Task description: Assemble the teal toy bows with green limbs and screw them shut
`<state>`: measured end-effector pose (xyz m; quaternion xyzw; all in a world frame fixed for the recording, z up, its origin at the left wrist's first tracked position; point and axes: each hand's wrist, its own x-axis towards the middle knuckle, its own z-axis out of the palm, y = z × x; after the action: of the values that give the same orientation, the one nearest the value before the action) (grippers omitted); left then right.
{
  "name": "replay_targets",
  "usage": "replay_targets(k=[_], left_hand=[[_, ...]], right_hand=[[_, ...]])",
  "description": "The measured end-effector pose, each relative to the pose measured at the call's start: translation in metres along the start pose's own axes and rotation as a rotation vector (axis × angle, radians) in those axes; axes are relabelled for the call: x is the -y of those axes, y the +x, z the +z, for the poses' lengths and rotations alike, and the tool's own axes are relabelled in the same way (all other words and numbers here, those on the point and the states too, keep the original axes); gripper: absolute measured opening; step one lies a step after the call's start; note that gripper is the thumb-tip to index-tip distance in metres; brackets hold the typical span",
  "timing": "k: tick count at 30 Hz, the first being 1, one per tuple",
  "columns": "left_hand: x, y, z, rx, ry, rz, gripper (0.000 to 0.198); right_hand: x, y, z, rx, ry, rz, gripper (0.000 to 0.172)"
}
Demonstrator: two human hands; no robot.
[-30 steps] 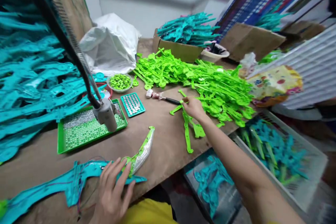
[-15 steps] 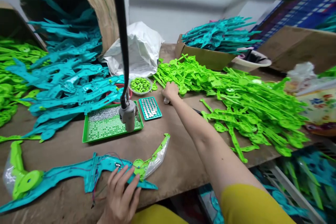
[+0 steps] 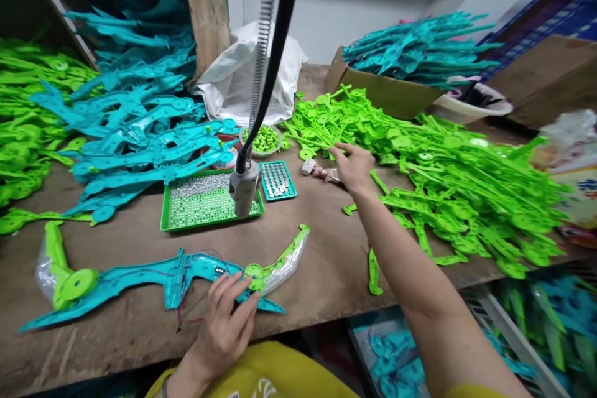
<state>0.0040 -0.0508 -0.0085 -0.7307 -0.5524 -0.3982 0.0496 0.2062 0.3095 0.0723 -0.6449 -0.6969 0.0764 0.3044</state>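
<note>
While the left hand (image 3: 228, 314) lies with its fingers loosely spread upon the right part of the blue bow-shaped piece (image 3: 173, 281), not closed around it, this piece stretches from there towards nine o'clock. From the same hand, a green arm with clear film (image 3: 282, 267) stands at two o'clock. The right hand (image 3: 354, 168), between one and two o'clock, bends over a hammer-like tool (image 3: 319, 171), whose white head points to nine o'clock; whether the fingers grip its handle, I cannot tell. At three o'clock from the right hand spreads a pile of green parts (image 3: 466, 180).
</note>
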Motion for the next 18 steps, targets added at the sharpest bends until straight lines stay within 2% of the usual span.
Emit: replay_targets(k=[2, 6, 10, 12, 15, 16, 18], left_hand=[[-0.002, 0.003, -0.002, 0.012, -0.025, 0.011, 0.034], [-0.009, 0.028, -0.005, -0.032, -0.065, -0.010, 0.041], [-0.016, 0.065, -0.004, -0.080, -0.029, -0.087, 0.069], [-0.018, 0.079, -0.004, 0.018, 0.021, -0.085, 0.079], [-0.019, 0.085, -0.002, 0.300, -0.012, -0.048, 0.070], [-0.020, 0.083, -0.001, 0.369, -0.057, -0.056, 0.064], [-0.021, 0.074, 0.002, 0.422, -0.147, -0.112, 0.056]], right_hand=[[-0.016, -0.028, -0.026, -0.121, 0.251, -0.058, 0.032], [-0.040, -0.083, -0.074, -0.015, 0.546, 0.032, 0.022], [-0.044, -0.123, -0.105, 0.137, 0.694, 0.145, 0.024], [-0.040, -0.137, -0.108, 0.288, 0.788, 0.223, 0.030], [-0.032, -0.153, -0.094, 0.499, 0.933, 0.407, 0.040], [-0.030, -0.156, -0.085, 0.529, 0.971, 0.481, 0.043], [-0.029, -0.160, -0.063, 0.542, 1.020, 0.605, 0.047]])
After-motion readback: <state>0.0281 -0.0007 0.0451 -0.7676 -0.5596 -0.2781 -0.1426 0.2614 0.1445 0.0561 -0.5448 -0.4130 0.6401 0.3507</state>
